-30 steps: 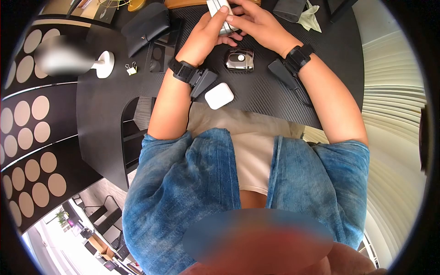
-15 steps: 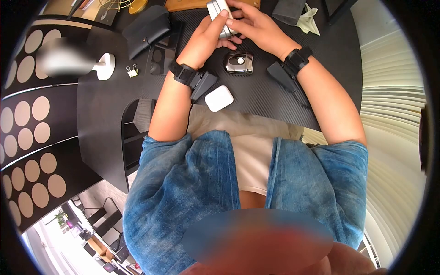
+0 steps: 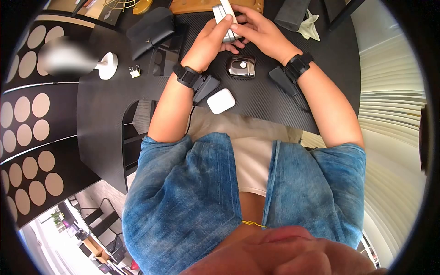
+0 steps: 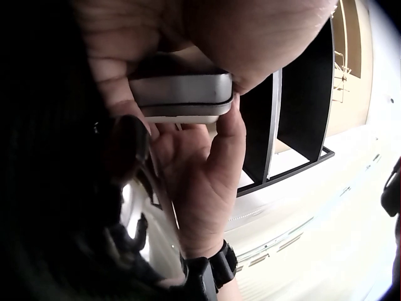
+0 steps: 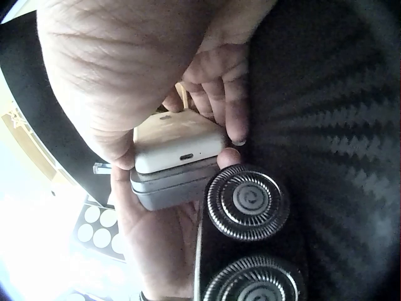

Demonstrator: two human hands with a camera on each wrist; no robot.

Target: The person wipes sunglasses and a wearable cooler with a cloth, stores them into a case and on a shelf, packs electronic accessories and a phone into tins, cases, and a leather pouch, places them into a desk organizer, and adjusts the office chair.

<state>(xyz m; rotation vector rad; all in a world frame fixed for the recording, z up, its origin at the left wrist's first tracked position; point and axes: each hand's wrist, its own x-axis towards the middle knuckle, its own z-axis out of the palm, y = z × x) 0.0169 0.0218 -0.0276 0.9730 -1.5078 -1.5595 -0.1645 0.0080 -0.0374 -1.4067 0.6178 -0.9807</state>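
My left hand grips a silver tin-like case, with its thumb lying along the top. Against the case sits a white rounded block with a small port in its end. My right hand pinches this block from the sides. In the head view the white block stands out as a pale strip over the case. Just below both hands a dark glossy electric shaver lies on the desk; its round ridged shaving heads show in the right wrist view.
A white earbud case lies near the desk's front edge. To the left are a binder clip, a black pouch and a white stand. At the back right are a grey case and a pale cloth.
The head view has shifted slightly, so hands and desk things sit a little lower. The white block now shows more apart from the silver case. Both hands keep nearly the same hold.
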